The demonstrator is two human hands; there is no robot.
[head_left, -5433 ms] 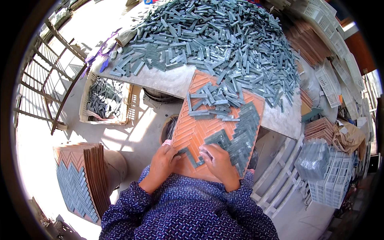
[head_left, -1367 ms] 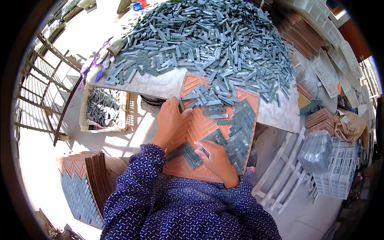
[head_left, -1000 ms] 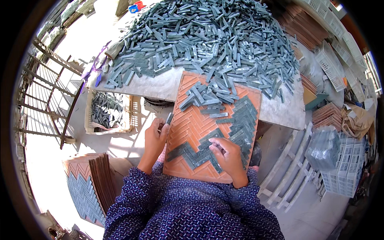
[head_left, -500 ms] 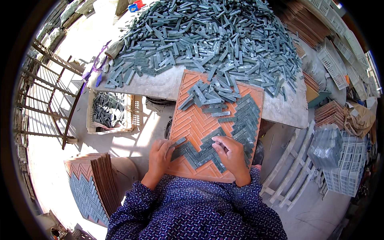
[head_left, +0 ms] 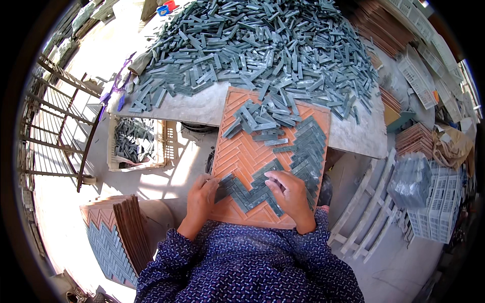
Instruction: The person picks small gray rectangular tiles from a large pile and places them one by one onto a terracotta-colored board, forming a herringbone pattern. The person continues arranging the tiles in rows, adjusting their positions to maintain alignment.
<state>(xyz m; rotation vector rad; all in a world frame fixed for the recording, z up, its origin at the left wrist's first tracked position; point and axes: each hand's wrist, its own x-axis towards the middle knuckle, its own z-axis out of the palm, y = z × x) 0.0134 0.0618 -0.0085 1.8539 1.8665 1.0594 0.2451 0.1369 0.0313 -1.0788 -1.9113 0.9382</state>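
An orange template board (head_left: pixel 237 157) with herringbone grooves lies in front of me, its far end on the table's near edge. Dark green strip tiles (head_left: pixel 309 151) fill its right side and a zigzag band across its near part. At the band's left end, my left hand (head_left: pixel 202 199) has its fingers closed at a strip tile (head_left: pixel 227 179). My right hand (head_left: pixel 290 197) is over the near right of the board, thumb and fingers pinched together. Whatever it pinches, if anything, is hidden. A small heap of loose tiles (head_left: pixel 262 118) rests on the board's far part.
A big pile of strip tiles (head_left: pixel 262 45) covers the table (head_left: pixel 202 107). At left stand a plastic crate (head_left: pixel 162 146) of dark pieces, a metal rack (head_left: pixel 60 129) and stacked boards (head_left: pixel 129 222). To the right are a slatted wooden frame (head_left: pixel 361 207) and white crates (head_left: pixel 434 212).
The strip tile at my left fingertips has turned slightly and looks flatter against the board. My right hand stays pinched in nearly the same place. The whole view has shifted a little.
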